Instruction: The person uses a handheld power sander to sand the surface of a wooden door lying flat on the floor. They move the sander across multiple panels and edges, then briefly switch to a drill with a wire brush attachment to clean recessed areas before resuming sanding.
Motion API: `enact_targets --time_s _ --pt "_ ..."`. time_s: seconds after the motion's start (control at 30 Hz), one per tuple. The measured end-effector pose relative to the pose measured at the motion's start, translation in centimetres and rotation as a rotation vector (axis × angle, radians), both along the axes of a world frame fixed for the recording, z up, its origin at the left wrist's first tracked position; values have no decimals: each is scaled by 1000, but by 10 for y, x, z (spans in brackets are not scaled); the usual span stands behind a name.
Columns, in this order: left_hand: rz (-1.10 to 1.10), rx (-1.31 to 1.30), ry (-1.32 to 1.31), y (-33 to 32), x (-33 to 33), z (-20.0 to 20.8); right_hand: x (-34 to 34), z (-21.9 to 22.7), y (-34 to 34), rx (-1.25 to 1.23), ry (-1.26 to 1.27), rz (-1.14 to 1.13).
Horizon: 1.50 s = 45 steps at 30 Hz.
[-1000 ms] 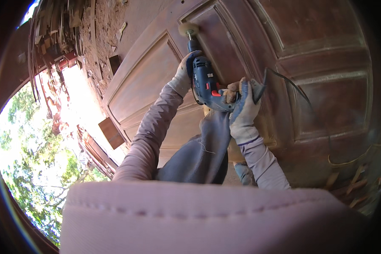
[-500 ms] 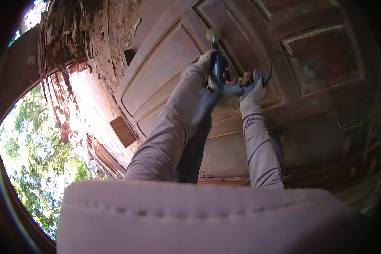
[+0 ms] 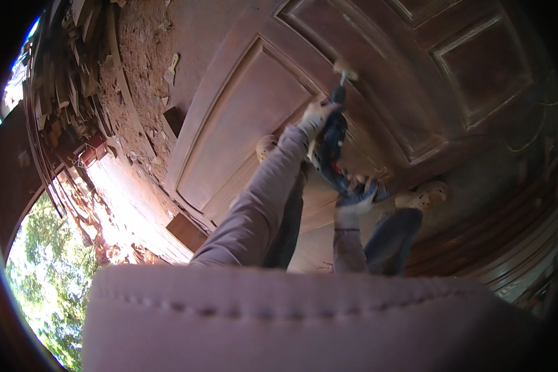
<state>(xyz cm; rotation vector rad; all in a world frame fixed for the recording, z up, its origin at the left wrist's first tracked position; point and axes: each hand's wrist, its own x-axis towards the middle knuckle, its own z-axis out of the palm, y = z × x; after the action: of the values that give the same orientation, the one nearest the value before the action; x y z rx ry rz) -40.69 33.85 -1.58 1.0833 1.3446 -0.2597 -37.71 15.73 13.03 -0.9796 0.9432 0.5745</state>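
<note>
A dark blue power drill point(image 3: 333, 137) is held in both my gloved hands above a large brown panelled wooden door point(image 3: 245, 121) lying flat. My left hand point(image 3: 317, 118) is wrapped round the front of the drill's body. At the rear, my right hand point(image 3: 358, 196) is closed on the handle, its fingers partly blurred. A pale round pad point(image 3: 346, 69) on a thin shaft sticks out of the chuck, over the raised moulding between two door panels. Whether the pad touches the wood I cannot tell.
My light clogs show at the left point(image 3: 266, 147) and right point(image 3: 423, 195). A thin cable point(image 3: 527, 147) loops at the right. Wood scraps point(image 3: 49, 74) are heaped at the far left, near a wooden block point(image 3: 186, 232) and a brush-like tool point(image 3: 173, 68). Long boards point(image 3: 496, 232) lie lower right.
The view has shifted. The drill and my right hand have come nearer to me, and the pad has moved right along the door. My clogs now show.
</note>
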Motion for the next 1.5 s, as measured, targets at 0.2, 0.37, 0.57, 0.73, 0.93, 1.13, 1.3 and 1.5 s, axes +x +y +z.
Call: enact_targets --time_s 0.2,0.37,0.57,0.73,0.93,1.13,1.3,1.5 --pt "10 158 0 190 -19 21 -40 -76 155 215 19 61" --pt "88 71 -74 189 -29 13 -53 -47 169 87 14 -65" --pt "139 -29 -109 35 -21 -22 -43 -25 17 -94 -49 50" --pt "33 -106 -13 -113 4 -33 -31 -23 -123 -74 -154 37" --pt "2 -126 103 -239 31 -25 -14 -33 -273 -273 -134 129" --pt "220 -149 93 -318 55 -19 50 -27 -349 -1088 -889 1143" --pt "572 -246 -26 -375 96 -9 141 -25 -382 -366 -324 544" --pt "886 -285 -68 -399 139 3 234 -41 -386 -342 -229 488"
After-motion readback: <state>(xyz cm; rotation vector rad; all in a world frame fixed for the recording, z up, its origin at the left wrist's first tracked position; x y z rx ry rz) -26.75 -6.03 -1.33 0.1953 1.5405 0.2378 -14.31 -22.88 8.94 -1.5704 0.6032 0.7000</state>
